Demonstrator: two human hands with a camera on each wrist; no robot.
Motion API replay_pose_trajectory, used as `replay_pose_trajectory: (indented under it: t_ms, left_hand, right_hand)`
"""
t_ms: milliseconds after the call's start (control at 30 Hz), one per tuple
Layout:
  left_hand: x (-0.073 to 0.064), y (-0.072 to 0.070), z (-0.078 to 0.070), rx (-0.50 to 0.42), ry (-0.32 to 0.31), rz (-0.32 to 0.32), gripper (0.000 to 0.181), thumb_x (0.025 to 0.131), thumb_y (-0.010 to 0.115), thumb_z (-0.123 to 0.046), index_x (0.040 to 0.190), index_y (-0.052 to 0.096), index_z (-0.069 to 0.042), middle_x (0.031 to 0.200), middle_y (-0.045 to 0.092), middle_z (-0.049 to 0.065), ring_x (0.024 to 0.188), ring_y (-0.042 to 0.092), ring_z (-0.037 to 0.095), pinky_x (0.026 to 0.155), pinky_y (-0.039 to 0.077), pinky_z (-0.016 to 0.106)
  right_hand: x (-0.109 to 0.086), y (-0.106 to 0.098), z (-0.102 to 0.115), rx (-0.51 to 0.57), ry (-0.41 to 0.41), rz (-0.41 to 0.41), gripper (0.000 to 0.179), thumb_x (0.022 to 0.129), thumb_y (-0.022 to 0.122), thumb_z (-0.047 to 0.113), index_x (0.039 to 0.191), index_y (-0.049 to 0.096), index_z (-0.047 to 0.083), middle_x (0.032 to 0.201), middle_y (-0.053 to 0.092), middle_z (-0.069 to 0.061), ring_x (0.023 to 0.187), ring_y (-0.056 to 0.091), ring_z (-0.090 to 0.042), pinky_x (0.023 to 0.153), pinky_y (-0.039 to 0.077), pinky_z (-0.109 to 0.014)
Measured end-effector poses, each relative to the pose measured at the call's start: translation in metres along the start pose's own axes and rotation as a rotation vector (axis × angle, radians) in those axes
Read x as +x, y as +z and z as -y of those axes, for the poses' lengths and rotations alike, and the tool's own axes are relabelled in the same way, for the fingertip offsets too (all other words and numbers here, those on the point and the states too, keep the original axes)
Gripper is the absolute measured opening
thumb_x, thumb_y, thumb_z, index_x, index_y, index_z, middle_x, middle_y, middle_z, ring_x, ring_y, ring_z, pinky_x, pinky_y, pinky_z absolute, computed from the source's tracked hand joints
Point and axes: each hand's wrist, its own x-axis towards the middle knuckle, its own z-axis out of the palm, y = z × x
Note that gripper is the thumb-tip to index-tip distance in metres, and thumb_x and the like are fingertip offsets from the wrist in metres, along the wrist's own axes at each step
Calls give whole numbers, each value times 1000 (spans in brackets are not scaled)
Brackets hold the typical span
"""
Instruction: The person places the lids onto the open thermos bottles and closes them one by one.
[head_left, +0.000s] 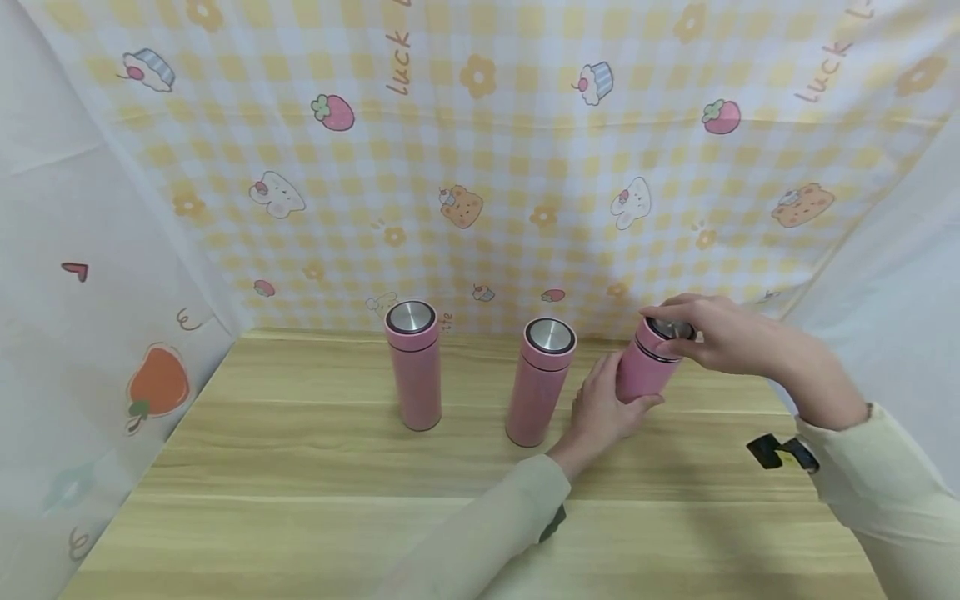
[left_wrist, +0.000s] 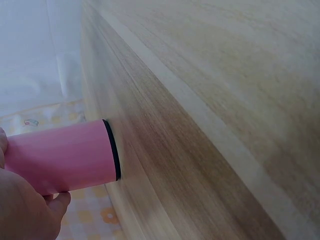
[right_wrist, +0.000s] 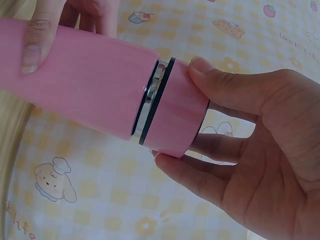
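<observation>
At the right of the head view, my left hand (head_left: 603, 408) grips the body of a pink thermos bottle (head_left: 640, 377), which leans to the right. From above, my right hand (head_left: 716, 333) holds the bottle's lid (right_wrist: 175, 107) between thumb and fingers. A silver band (right_wrist: 150, 102) shows between lid and body in the right wrist view. The left wrist view has the bottle's black-rimmed base (left_wrist: 112, 150) by the wooden table; I cannot tell whether they touch. Two more pink thermos bottles, a middle one (head_left: 536, 400) and a left one (head_left: 417, 383), stand upright with silver-topped lids on.
The wooden table (head_left: 300, 500) reaches back to a yellow checked cloth (head_left: 510, 150) with cartoon prints. White cloth hangs at the left side (head_left: 75, 208) and the right side (head_left: 885, 275). The middle bottle stands close beside my left hand.
</observation>
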Motion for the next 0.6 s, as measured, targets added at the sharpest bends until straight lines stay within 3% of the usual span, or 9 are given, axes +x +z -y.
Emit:
replay_pose_trajectory:
  t_ms: [333,467,600]
  left_hand:
    - [0,-1,0,7,3,2,70,83,80,-55,141,52,-27,125,57,-12,106,57,8,80,51,34]
    - [0,0,0,4,1,11,70,83,79,-56,141,51,-28,127,56,-12,107,57,8,81,52,34]
    - [0,-1,1,-6,7,13,71,84,79,-55,142,51,-28,128,56,-11,109,57,8,82,52,35]
  right_hand:
    - [4,0,2,-24,7,-3,45,88,79,4,128,64,-9,107,66,-16,73,58,-9,60,52,-30]
    - [6,2,1,-84,23,-46,43,87,82,14,123,69,-6,88,62,-6,69,50,-12,58,46,-32]
    - [7,5,-1,-102,56,-88,47,85,85,26,119,70,-2,83,60,-5,69,50,-15,57,46,-33]
